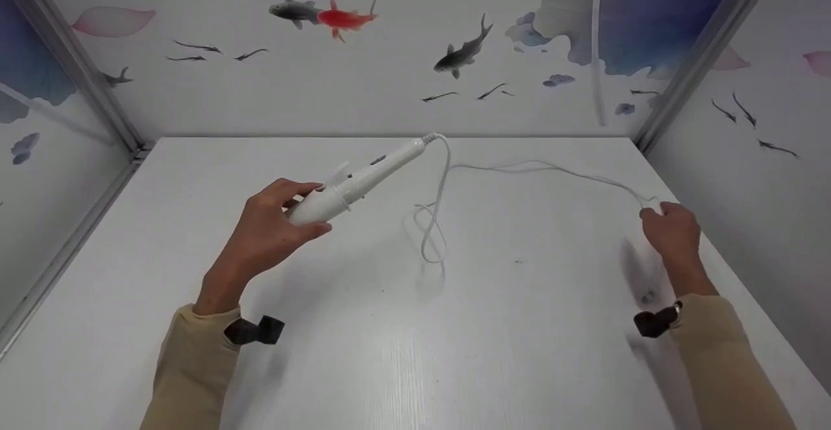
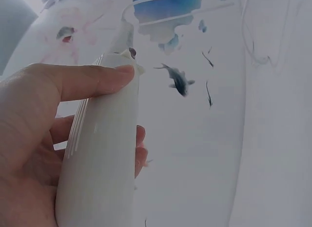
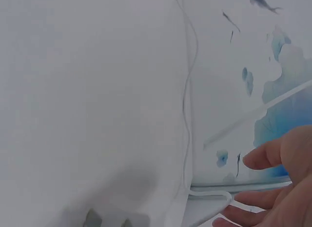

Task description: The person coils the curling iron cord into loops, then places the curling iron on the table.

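My left hand [image 1: 269,232] wraps the smooth white wand [image 1: 354,183] — raised, tilted. My right hand [image 1: 672,228], fingers loosely spread, touches its thin cord [image 1: 519,168] over the table [image 1: 389,352].

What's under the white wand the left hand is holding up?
Under the white wand lies only bare white table; the wand is lifted clear of it. Its cord droops into a loop on the table toward the right hand. The left hand covers the wand's near end.

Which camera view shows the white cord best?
The head view: the cord is seen whole, from the tool in the left hand, through a loop over the table, to the right hand. The left wrist view shows only a faint stretch; the right wrist view shows the end near that hand's fingers.
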Demonstrator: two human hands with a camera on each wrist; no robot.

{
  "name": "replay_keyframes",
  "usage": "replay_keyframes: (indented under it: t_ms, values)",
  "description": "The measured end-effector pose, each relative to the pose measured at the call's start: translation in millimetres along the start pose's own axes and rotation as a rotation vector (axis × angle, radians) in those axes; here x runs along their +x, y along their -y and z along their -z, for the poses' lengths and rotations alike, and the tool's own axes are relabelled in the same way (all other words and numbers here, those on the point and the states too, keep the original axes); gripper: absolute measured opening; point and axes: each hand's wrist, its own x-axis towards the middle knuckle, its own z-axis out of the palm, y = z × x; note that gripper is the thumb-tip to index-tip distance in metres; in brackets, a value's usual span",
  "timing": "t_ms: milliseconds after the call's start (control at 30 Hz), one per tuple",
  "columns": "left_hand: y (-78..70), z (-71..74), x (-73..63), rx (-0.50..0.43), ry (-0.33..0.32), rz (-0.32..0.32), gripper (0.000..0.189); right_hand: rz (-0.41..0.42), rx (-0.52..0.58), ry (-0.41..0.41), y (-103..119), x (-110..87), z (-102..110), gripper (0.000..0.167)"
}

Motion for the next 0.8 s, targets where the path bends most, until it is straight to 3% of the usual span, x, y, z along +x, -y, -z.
replay_keyframes:
  t_ms: [300, 600, 800]
  values:
    - [-3.9, -9.6, 4.8, -0.034, -0.019, -0.036, 0.054, 0.155, 0.051, 0.05, 42.5, -23.4, -27.2, 0.069]
    - [-2.5, -20.4, 17.3, -0.035, 0.016, -0.007, 0.056, 0.407, 0.15, 0.034, 102.5, -68.0, -63.4, 0.057]
    - [-1.1, -25.0, 22.3, -0.057, 0.038, 0.004, 0.057, 0.539, 0.137, 0.186, 133.3, -86.6, -93.7, 0.064]
